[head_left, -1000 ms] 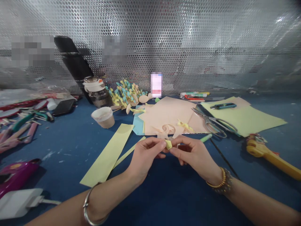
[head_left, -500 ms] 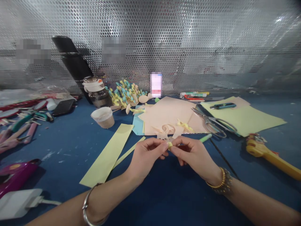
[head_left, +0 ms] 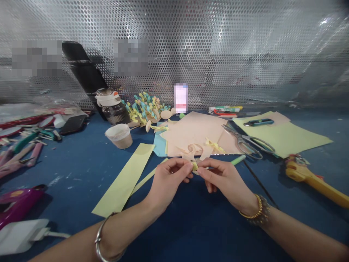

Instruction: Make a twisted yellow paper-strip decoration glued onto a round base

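Note:
Between the fingertips of both hands is a small curled piece of yellow paper [head_left: 195, 166]. My left hand [head_left: 172, 175] pinches it from the left, thumb against forefinger. My right hand [head_left: 222, 176] grips its other side the same way; the tips partly hide the paper. Just beyond the fingers lie pinkish paper curls [head_left: 194, 148] and yellow paper scraps [head_left: 215, 145] on a stack of pale pink paper [head_left: 196, 127]. A wide yellow paper strip [head_left: 125, 178] rests left of my left hand, with a narrow yellow strip [head_left: 147, 178] beside it.
Scissors [head_left: 245, 142] and a cutter knife [head_left: 258, 123] lie to the right, near a yellow-handled tool [head_left: 316, 180]. A white cup [head_left: 120, 135], a dark bottle [head_left: 111, 107] and a heap of paper curls [head_left: 147, 107] stand behind left. Pliers [head_left: 24, 143] lie far left.
The yellow paper between my fingertips has turned slightly and shows a more rounded curl. My fingertips have shifted a little; the things on the table have stayed put.

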Tool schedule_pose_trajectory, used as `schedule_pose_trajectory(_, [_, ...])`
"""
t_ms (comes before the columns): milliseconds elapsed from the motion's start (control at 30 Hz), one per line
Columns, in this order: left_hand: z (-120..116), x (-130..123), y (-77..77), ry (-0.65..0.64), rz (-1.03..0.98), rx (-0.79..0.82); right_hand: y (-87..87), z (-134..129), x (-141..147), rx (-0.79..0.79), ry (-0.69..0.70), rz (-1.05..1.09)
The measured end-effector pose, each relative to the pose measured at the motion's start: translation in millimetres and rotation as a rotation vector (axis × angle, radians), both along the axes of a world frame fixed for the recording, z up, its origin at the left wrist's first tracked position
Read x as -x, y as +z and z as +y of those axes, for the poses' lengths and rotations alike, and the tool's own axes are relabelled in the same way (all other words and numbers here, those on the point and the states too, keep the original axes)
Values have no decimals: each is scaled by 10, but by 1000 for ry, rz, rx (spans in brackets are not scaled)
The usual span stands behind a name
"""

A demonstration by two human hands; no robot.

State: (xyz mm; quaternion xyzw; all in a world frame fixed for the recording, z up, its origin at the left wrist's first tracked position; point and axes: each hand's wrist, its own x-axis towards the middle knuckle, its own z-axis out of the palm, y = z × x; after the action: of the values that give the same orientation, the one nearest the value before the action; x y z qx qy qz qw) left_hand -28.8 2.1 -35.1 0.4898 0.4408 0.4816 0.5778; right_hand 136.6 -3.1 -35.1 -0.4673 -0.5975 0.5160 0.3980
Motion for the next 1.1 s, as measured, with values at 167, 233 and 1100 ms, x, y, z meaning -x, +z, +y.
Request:
schedule_pose_trajectory(167, [-12, -3, 24, 3, 49, -37, -7, -6, -5, 12, 6, 28])
schedule_pose_trajectory(233, [-17, -2, 33, -6, 52, -34, -6, -8, -4, 12, 10, 38])
schedule_pose_trajectory(1100, [-29, -1, 25, 28, 73, -104, 7, -5, 4, 35, 19, 68])
